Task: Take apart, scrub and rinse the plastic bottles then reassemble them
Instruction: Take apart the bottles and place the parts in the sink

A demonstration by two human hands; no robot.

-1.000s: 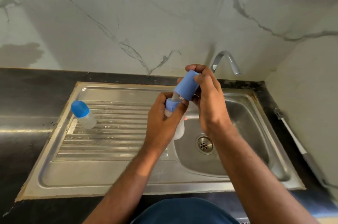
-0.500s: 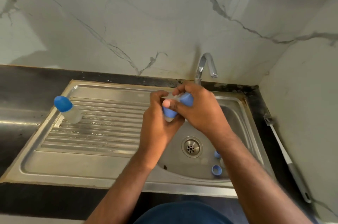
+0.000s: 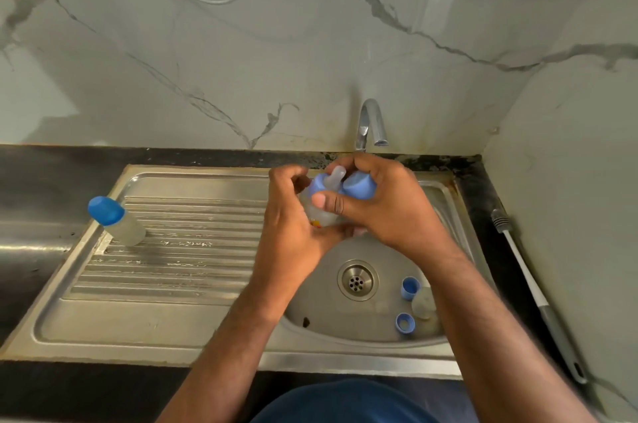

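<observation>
Two small translucent plastic bottles show. One [image 3: 319,210] is held over the steel sink basin [image 3: 321,305], gripped by the left hand [image 3: 293,229], its blue collar and pale teat [image 3: 334,179] tilted up toward the wall. The right hand [image 3: 376,206] curls round a blue dome cap [image 3: 359,185], thumb across the bottle. The other capped bottle [image 3: 115,220] stands on the ribbed drainboard [image 3: 172,260], leaning left. Two blue rings [image 3: 410,288] and one clear teat [image 3: 423,303] lie in the basin. An orange mark on the held bottle is unreadable. One long brush [image 3: 528,281] lies beside the sink.

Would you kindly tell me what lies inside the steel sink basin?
In the steel sink basin: round drain, two blue rings, a clear nipple. The right forearm covers whatever lies beyond.
</observation>
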